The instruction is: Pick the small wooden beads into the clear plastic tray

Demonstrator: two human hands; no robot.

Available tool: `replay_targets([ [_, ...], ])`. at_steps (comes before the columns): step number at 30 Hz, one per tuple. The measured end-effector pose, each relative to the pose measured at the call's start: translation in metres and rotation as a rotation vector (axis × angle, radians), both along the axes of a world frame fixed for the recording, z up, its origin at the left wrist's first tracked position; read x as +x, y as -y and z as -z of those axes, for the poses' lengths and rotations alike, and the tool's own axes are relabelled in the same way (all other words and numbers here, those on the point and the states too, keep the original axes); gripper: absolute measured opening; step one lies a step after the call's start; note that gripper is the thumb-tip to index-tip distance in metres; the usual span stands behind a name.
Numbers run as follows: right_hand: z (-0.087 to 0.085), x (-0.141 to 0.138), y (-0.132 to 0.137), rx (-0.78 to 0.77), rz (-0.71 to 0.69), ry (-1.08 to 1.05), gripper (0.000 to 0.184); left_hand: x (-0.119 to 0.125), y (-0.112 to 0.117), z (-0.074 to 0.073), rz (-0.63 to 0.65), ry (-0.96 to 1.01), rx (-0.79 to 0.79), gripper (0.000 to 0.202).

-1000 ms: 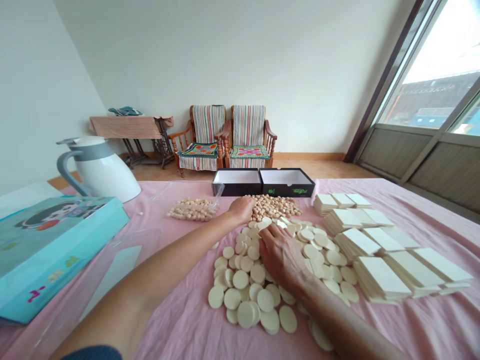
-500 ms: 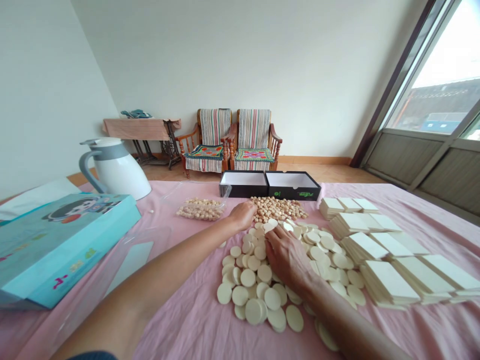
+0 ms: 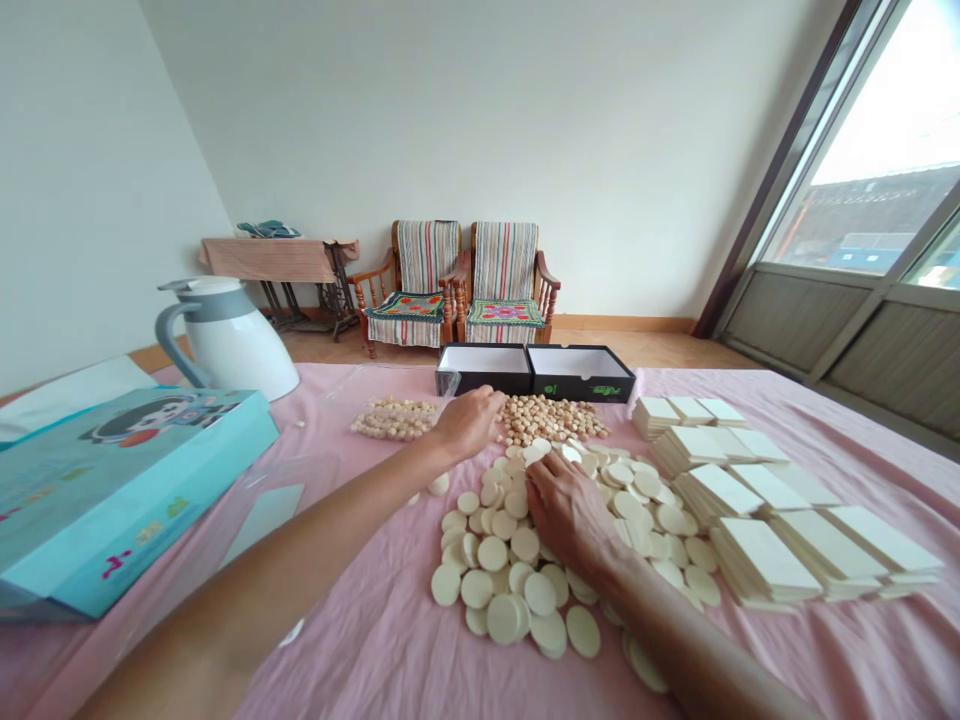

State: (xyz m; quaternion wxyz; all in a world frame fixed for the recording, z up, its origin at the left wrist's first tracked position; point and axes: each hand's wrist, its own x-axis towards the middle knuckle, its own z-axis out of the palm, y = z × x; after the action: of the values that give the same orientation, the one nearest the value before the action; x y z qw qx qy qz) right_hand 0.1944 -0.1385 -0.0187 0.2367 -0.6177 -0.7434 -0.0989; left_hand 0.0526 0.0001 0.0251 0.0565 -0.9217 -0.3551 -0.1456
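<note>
Now discs (image 3: 504, 618) lie under the flat, open right hand (image 3: 570, 510); the curled left hand (image 3: 469, 420) touches beads (image 3: 559, 418).

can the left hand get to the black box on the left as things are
Probably yes. The left hand lies just short of that open black box, and nothing tall stands between them.
</note>
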Motion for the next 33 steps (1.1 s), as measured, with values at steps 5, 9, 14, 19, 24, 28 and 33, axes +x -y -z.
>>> replay_targets([
  [5,0.001,0.000,-0.001,0.004,0.003,0.005,0.017,-0.046,-0.008,-0.036,-0.172,0.144,0.181,0.019],
  [9,0.001,-0.001,-0.001,-0.010,0.007,0.003,0.017,-0.060,-0.013,-0.039,-0.205,0.144,0.280,0.015],
  [14,0.001,0.000,-0.001,-0.006,-0.002,0.011,0.016,-0.027,-0.003,-0.015,0.019,0.066,0.058,0.017],
  [19,0.001,0.001,-0.001,0.017,-0.005,0.013,0.016,0.016,-0.004,0.012,0.057,-0.156,-0.147,0.015],
  [24,0.001,0.001,-0.002,0.021,-0.005,0.041,0.016,0.033,-0.008,0.027,0.017,-0.196,-0.153,0.011],
  [28,0.002,0.001,-0.001,0.025,-0.008,0.041,0.016,0.025,-0.004,0.022,0.014,-0.184,-0.130,0.013],
  [33,0.001,0.000,0.000,-0.009,-0.009,0.015,0.017,-0.012,-0.002,-0.014,-0.042,-0.015,0.038,0.017],
])
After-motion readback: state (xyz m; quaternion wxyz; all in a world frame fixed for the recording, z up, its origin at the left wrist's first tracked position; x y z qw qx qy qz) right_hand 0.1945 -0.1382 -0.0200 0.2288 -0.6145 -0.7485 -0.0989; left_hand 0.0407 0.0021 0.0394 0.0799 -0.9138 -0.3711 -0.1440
